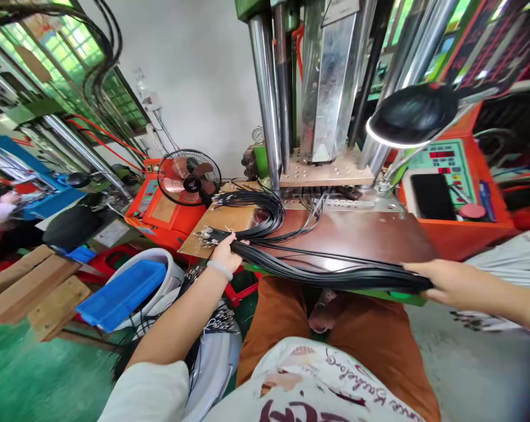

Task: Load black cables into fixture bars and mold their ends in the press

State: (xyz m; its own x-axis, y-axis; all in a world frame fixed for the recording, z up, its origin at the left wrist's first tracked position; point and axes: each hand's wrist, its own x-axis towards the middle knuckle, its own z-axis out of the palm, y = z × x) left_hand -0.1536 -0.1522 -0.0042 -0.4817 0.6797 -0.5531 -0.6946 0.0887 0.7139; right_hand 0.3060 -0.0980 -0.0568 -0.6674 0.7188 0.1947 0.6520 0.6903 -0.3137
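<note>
Lengthwise, 2 hands, left [228, 253] and right [436, 280], closed around smooth, bendy black cable bundle [317, 274]; brown tabletop [361, 234] glossy.

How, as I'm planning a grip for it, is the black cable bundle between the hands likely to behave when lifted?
The black cable bundle looks floppy: it bows between left hand and right hand, so would probably droop from one end. Strands may splay, as a few run apart from the rest. With so many, it could be fairly heavy.
</note>
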